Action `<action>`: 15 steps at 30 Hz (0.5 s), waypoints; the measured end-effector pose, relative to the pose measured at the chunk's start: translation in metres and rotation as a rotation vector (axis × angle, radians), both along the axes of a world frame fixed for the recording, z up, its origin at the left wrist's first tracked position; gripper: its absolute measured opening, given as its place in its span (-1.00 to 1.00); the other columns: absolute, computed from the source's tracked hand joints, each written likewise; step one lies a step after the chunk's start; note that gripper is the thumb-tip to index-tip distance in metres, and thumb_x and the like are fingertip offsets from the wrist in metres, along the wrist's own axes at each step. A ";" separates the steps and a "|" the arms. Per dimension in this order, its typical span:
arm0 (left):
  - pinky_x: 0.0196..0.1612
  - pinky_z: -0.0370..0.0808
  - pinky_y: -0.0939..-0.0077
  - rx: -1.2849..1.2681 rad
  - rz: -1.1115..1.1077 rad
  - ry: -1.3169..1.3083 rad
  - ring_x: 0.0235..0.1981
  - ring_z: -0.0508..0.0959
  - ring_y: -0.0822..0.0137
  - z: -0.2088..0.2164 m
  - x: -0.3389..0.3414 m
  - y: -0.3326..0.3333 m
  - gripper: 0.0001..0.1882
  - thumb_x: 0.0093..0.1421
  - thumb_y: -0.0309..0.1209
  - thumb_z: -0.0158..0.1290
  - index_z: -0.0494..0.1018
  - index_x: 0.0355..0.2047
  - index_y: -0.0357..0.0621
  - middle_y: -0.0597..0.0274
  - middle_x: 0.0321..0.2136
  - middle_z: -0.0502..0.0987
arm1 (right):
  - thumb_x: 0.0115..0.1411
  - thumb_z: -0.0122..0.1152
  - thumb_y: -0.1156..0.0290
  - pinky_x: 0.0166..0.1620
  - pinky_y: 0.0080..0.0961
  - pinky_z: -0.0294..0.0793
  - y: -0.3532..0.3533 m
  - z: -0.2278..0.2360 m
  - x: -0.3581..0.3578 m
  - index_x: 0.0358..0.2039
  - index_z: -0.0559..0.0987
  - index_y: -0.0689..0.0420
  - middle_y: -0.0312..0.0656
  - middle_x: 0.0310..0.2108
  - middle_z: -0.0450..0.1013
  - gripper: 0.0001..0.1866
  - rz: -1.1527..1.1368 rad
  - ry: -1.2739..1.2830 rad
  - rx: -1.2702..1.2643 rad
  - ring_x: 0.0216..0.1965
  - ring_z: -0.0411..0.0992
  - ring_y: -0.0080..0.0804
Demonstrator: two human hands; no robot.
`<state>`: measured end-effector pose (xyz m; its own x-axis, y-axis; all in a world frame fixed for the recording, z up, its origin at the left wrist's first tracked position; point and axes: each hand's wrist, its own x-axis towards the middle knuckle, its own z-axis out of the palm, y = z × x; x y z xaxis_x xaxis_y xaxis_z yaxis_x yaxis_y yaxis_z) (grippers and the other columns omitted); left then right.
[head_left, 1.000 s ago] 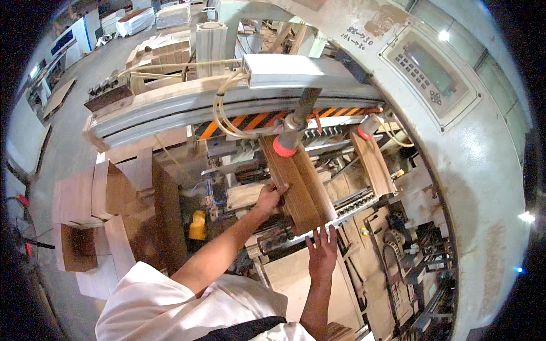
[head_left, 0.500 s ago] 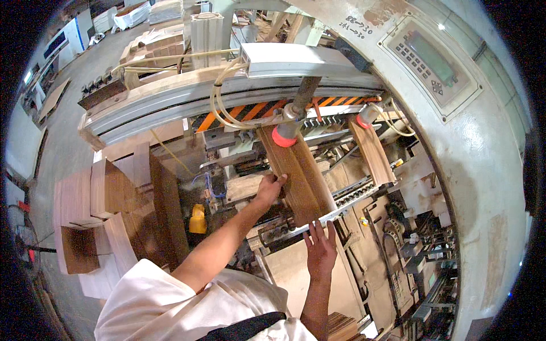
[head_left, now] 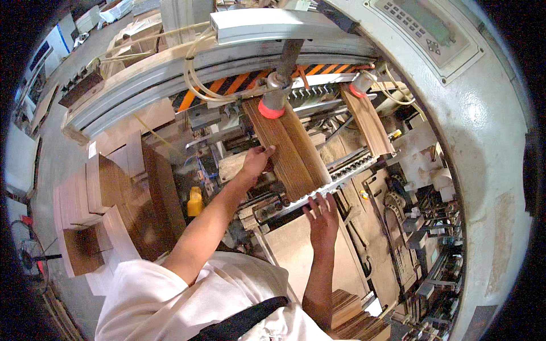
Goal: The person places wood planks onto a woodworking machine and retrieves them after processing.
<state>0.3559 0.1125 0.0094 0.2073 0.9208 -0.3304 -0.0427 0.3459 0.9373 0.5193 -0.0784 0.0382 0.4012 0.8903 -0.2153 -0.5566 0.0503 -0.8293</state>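
A brown wood-grain board lies across the machine, its far end under a grey cylinder with a red pad. My left hand is closed on the board's left edge, thumb on top and the other fingers partly hidden below. At the board's near end, my right hand is open, its fingers spread near the metal rail; whether the fingertips touch is hard to tell. To the right, a narrower wood-grain board sits under a second red-padded cylinder.
Stacks of brown panels stand at my left. A grey machine housing with a keypad panel curves along the right. Striped beam and pale hoses cross the far side. More boards lie by my right forearm.
The view has shifted, so the machine sits higher in the picture. My left hand keeps its place on the board's edge, and my right hand stays by the near end with fingers spread.
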 end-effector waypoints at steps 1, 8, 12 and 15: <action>-0.49 0.42 0.45 0.048 0.022 -0.058 -0.59 0.46 0.37 -0.004 0.003 -0.003 -0.64 0.20 -0.20 0.05 0.46 -0.31 -0.36 0.19 -0.52 0.49 | 0.16 0.14 0.25 0.14 -0.06 0.24 0.005 0.000 0.007 0.26 0.04 0.18 -0.03 0.17 0.18 -0.26 -0.078 -0.108 -0.111 0.16 0.22 -0.14; -0.59 0.36 0.46 -0.040 0.060 -0.092 -0.66 0.42 0.38 -0.003 0.005 0.002 -0.61 0.19 -0.18 0.07 0.46 -0.40 -0.38 0.21 -0.61 0.45 | 0.18 0.16 0.26 -0.08 -0.40 0.40 0.065 -0.044 0.078 -0.06 0.46 0.28 -0.08 -0.20 0.47 -0.60 -0.027 -1.123 -0.268 -0.15 0.42 -0.29; -0.59 0.36 0.45 -0.075 0.052 -0.072 -0.67 0.42 0.38 0.000 0.005 0.002 -0.60 0.18 -0.17 0.07 0.47 -0.40 -0.39 0.19 -0.61 0.46 | 0.10 0.26 0.20 -0.23 -0.39 0.47 0.075 -0.054 0.092 -0.22 0.53 0.33 -0.08 -0.42 0.51 -0.59 0.009 -1.350 -0.235 -0.36 0.48 -0.29; -0.57 0.39 0.44 -0.038 0.046 -0.102 -0.65 0.44 0.38 -0.006 0.005 0.005 -0.60 0.18 -0.17 0.07 0.47 -0.40 -0.40 0.18 -0.60 0.48 | 0.07 0.28 0.19 -0.24 -0.39 0.47 0.080 -0.063 0.092 -0.28 0.54 0.33 -0.09 -0.47 0.51 -0.60 -0.090 -1.217 -0.129 -0.41 0.48 -0.30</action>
